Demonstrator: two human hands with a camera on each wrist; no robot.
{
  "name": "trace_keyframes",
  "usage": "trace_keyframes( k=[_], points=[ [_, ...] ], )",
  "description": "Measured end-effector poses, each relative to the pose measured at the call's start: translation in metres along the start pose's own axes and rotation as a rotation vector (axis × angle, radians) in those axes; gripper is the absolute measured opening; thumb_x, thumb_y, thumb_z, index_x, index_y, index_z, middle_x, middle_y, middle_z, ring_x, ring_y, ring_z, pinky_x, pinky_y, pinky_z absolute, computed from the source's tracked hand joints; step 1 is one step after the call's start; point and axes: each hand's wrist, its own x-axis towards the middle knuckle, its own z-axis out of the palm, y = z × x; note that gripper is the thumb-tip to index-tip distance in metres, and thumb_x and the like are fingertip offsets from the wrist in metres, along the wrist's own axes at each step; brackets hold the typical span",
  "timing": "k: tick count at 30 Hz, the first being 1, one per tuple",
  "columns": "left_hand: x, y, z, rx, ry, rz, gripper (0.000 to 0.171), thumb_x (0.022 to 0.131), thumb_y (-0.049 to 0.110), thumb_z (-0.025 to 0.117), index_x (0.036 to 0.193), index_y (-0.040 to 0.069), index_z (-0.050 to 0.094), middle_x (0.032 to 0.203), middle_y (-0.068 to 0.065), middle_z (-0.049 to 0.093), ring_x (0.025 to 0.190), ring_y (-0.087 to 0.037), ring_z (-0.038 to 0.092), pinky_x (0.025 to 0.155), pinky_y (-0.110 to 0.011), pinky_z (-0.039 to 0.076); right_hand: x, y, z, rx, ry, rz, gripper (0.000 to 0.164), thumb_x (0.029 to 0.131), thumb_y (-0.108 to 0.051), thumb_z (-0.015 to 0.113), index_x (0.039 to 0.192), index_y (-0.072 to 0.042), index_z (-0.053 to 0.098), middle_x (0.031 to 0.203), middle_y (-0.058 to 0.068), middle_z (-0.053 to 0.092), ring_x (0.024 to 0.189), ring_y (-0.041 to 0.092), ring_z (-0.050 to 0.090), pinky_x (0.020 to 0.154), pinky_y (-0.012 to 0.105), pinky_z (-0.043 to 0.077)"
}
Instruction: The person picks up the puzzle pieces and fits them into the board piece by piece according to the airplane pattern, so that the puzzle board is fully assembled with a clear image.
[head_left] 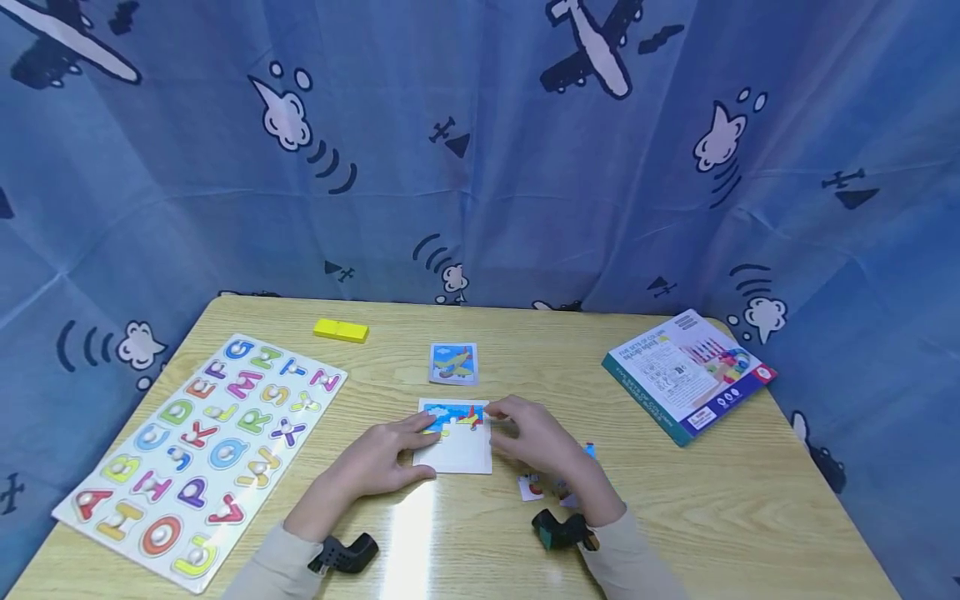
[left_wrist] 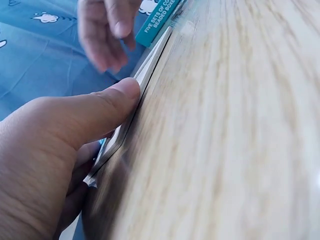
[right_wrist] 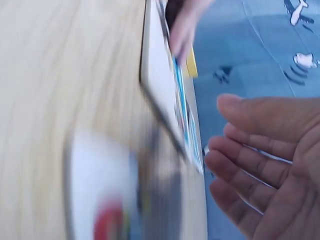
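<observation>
A white puzzle board [head_left: 457, 454] lies on the table, its upper part filled with blue, yellow and red picture pieces. My left hand [head_left: 386, 457] rests at its left side, fingers reaching onto the board and thumb at the near corner. In the left wrist view the thumb [left_wrist: 107, 107] touches the board's edge. My right hand [head_left: 534, 433] is at the board's right side; in the right wrist view its fingers [right_wrist: 245, 165] are loosely bent with nothing between them. Loose puzzle pieces [head_left: 530, 487] lie below the right hand, partly hidden by the forearm.
A small picture card [head_left: 453, 364] with a plane lies behind the board. The alphabet board [head_left: 202, 450] covers the left of the table. A yellow block [head_left: 341, 331] sits at the back, and a flat box [head_left: 688, 375] at the back right. A blue curtain [head_left: 480, 167] hangs behind.
</observation>
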Motion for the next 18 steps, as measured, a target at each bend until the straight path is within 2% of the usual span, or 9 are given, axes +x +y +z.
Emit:
trace_keyframes(
  k=[7,12,18],
  points=[
    [0.0,0.001,0.0,-0.001,0.001,-0.005,0.055,0.082,0.05,0.067,0.124,0.014,0.064,0.141,-0.004,0.051,0.13,-0.021,0.048,0.104,-0.038,0.045,-0.032,0.035,-0.026,-0.033,0.041,0.037,0.039,0.087,-0.016,0.068,0.125,-0.009,0.06,0.123,0.004,0.063,0.113,0.025,0.058,0.096,0.045,0.049],
    [0.0,0.001,0.0,-0.006,-0.006,-0.022,0.055,0.083,0.05,0.067,0.125,0.015,0.064,0.141,-0.003,0.051,0.131,-0.021,0.047,0.105,-0.038,0.044,-0.047,0.051,-0.035,-0.036,0.028,0.043,0.039,0.086,-0.014,0.069,0.124,-0.008,0.061,0.122,0.004,0.064,0.115,0.026,0.058,0.097,0.046,0.049],
    [0.0,0.003,-0.001,-0.02,-0.013,-0.048,0.054,0.083,0.051,0.067,0.125,0.016,0.064,0.142,-0.002,0.05,0.132,-0.021,0.046,0.106,-0.039,0.044,-0.058,0.063,-0.041,-0.052,-0.005,0.022,0.036,0.085,-0.01,0.069,0.12,-0.008,0.063,0.116,0.001,0.065,0.11,0.023,0.06,0.095,0.046,0.049]
  ],
)
